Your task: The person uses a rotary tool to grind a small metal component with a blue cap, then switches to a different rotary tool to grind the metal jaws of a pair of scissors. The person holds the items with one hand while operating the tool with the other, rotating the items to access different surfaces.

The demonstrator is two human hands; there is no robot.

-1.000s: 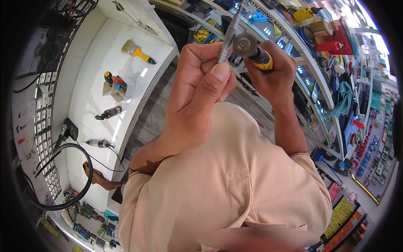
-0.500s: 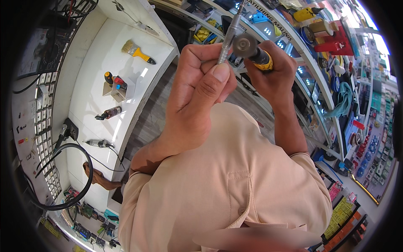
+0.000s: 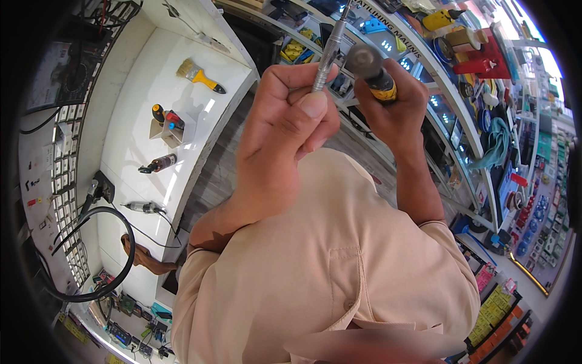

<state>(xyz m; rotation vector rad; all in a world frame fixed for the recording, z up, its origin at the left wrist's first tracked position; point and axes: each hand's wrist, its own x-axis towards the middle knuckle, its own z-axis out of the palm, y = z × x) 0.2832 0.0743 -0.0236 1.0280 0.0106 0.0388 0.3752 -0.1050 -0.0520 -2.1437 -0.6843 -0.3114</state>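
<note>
My left hand [image 3: 282, 124] is closed, pinching the ribbed lower end of a slim silver pen-shaped tool [image 3: 329, 54] between thumb and fingers. Its thin tip points up and away from me. To the right, my right hand [image 3: 397, 100] wraps round a black and yellow handheld rotary tool [image 3: 383, 90]. A round grey disc [image 3: 364, 60] sits at the head of that tool, somewhat blurred. A small gap shows between the disc and the silver tool. Most of the rotary tool's body is hidden in my grip.
On the white bench [image 3: 136, 79] at the left lie a paintbrush [image 3: 200, 76], a small holder with tools [image 3: 173, 130], a dark bottle [image 3: 160, 162] and a corded silver tool [image 3: 142, 207]. A black cable loop [image 3: 130, 255] hangs nearby. Glass display cases [image 3: 445, 109] stand at the right.
My right hand has shifted slightly right, taking the disc away from the silver tool, which it was close beside. My left hand keeps its pinch and has barely moved.
</note>
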